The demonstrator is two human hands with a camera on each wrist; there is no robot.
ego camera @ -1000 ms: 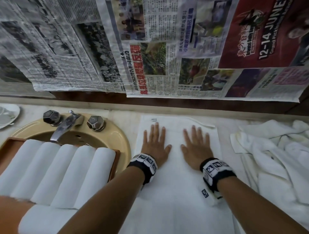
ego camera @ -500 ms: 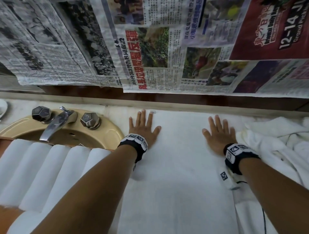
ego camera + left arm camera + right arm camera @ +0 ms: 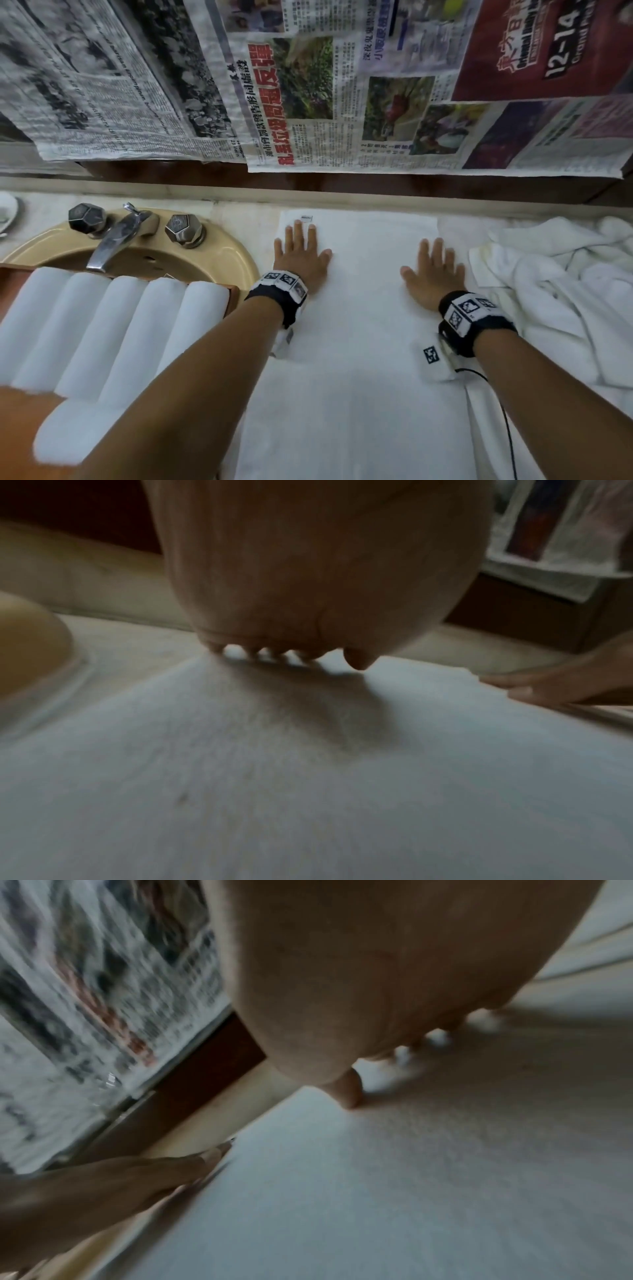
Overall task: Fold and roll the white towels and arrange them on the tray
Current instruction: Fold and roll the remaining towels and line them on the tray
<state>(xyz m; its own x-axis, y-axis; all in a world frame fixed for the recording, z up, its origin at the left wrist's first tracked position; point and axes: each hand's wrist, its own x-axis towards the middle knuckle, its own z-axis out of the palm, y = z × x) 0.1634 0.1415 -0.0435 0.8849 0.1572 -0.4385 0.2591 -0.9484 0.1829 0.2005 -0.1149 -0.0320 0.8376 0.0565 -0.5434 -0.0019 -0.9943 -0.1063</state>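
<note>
White terry, the flat towel [image 3: 359, 308] lies spread on the bench [image 3: 239, 205] just right of the sink [image 3: 212, 246], with rolled towels [image 3: 113, 318] side by side on the wooden tray [image 3: 235, 294] over that sink. Beyond, the left hand [image 3: 301, 255] and right hand [image 3: 433, 274] press it with fingers straight, grasping nothing, beside a small unreadable label [image 3: 306, 217]. Farthest from the sink, hanging newspapers [image 3: 342, 102] read "12-14".
</note>
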